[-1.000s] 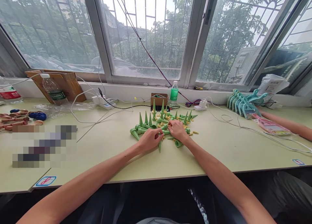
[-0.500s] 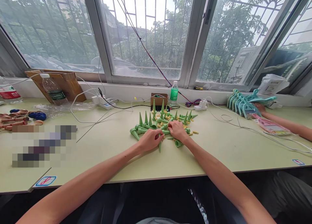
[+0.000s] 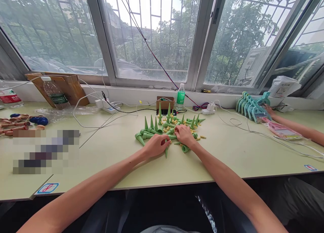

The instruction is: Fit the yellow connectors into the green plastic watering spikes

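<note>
The left hand is curled in, its fingertips at a smooth green cone with a pointy end; I can't tell if it grips it. The right hand is bent over the pile, and what it has is hidden. More green cones, some standing point up, and thin yellow sticks crowd the flat, pale worktop.

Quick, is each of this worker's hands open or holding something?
Left hand: curled at a green spike; grip cannot be told.
Right hand: curled among green cones; anything held is hidden.
</note>
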Tool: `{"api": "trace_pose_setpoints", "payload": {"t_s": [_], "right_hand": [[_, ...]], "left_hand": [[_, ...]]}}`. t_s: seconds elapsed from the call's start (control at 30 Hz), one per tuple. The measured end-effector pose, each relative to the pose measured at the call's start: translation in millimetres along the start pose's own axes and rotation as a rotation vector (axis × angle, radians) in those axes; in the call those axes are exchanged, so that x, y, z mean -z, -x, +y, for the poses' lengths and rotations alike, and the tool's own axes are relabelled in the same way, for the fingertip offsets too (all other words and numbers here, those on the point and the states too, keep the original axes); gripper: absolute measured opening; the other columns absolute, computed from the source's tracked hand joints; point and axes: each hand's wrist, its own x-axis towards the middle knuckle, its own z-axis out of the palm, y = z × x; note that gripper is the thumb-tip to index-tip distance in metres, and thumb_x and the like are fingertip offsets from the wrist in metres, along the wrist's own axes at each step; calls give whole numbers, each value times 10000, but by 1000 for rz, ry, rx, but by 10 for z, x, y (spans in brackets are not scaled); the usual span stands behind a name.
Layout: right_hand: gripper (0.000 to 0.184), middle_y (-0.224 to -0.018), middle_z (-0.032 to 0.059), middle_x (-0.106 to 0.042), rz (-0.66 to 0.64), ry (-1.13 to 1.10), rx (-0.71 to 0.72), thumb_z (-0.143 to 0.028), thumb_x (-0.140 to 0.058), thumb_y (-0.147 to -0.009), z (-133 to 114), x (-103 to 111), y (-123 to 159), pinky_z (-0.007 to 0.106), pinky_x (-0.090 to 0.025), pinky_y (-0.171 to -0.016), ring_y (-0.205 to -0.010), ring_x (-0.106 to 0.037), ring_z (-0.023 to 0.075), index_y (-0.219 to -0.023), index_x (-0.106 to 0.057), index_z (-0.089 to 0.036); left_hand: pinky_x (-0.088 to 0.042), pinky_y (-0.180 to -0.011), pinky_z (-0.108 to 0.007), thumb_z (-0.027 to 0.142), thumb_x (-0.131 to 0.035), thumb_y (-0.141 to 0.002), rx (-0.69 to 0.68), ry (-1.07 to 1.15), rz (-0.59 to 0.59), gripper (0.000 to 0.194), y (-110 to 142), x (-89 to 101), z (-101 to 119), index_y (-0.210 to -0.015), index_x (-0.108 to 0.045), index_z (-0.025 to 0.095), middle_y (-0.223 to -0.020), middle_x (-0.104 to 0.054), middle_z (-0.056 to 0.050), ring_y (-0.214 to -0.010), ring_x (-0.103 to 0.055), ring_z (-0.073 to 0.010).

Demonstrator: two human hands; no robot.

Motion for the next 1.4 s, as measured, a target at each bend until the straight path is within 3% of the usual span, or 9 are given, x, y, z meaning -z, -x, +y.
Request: {"api": "trace_pose_setpoints", "payload": {"t_s": [0.8,1.13,1.4], "right_hand": [[129,-947,77,-689,-31,-13,17,-172,-535,-885,25,37,-17,312,-332,-817,-914,-584,200,-896,-663,-166],[69,-942,74,-673,-42,-20,7,-187,-603,-867,42,22,-48,276,-357,-774,-900,-575,187,-902,-661,-170],[20,-880,50,-665,26,-106,10,-191,-636,-845,30,8,-21,259,-370,-736,-848,-566,171,-854,-646,-177]], "left_hand": [[-304,-551,-241,326,-496,-898,-23,-10,-32,260,4,12,46,-772,-670,179,-538,-512,23,-498,-407,-100],[-301,-539,-240,334,-516,-872,59,-9,-42,173,13,11,45,-896,-605,188,-559,-547,42,-509,-470,-116],[-304,-528,-250,335,-536,-840,125,-34,-63,163,16,13,64,-919,-571,198,-560,-553,42,-519,-496,-132]]}}
